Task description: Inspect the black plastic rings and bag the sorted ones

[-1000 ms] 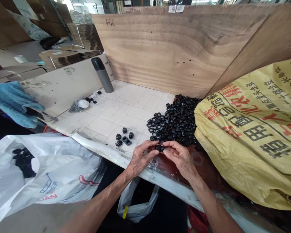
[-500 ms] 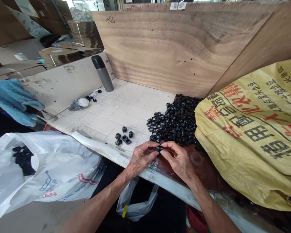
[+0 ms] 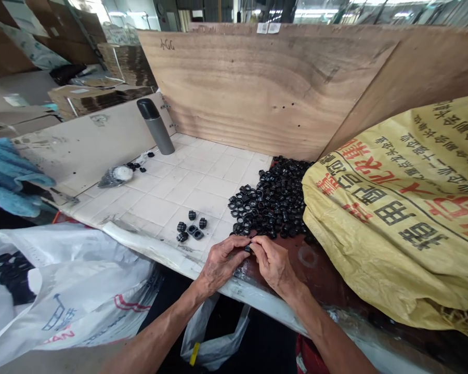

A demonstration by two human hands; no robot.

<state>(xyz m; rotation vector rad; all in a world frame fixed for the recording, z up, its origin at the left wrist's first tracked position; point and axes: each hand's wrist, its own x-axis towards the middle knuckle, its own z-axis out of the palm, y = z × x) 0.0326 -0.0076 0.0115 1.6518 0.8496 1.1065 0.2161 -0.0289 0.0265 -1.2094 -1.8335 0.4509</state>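
Between the fingertips of my left hand (image 3: pixel 220 264) is a small black plastic fitting (image 3: pixel 248 248), mostly covered by the fingers. My right hand (image 3: pixel 273 264) pinches at the same piece from the other side, thumb and forefinger closed together. Both hands are over the table's front edge. Just beyond them lies a heap of black ring-shaped fittings (image 3: pixel 273 200), some showing open round holes. Several separate black fittings (image 3: pixel 192 228) sit on the pale tiled surface left of the heap.
A yellow woven sack (image 3: pixel 393 223) bulges at the right. A white bag (image 3: pixel 89 291) holding black pieces hangs at the left. Further back stand a grey flask (image 3: pixel 158 130) and a small clear bag (image 3: pixel 117 176). A wooden board (image 3: pixel 249 88) closes off the rear.
The view has shifted, so the scene sits a little lower and further left. My right fingers have closed in nearer the left fingertips, covering more of the fitting.
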